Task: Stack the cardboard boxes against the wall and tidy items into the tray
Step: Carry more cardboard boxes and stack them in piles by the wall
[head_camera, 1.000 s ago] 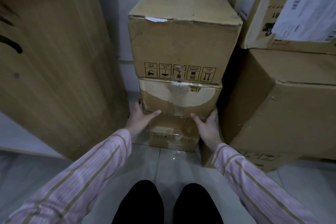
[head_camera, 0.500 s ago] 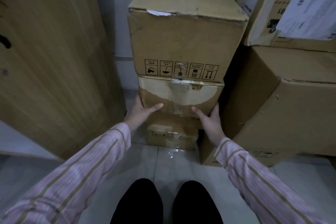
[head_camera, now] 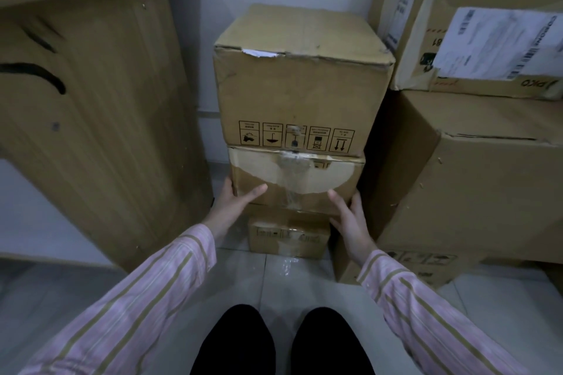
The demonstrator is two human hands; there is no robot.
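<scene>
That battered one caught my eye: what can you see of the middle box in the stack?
The middle box is brown cardboard, wider than tall. Its front paper is torn away in a pale curved patch, with crinkled clear tape down the centre. It sits level on a smaller box on the floor and carries a taller box. The left hand presses its lower left corner, thumb on the front; the right hand is at the lower right corner.

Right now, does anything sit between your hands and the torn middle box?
Nothing visible does. The left hand and right hand are at the lower corners of the torn box. The top box rests on it, and the big box crowds the right hand.
</scene>
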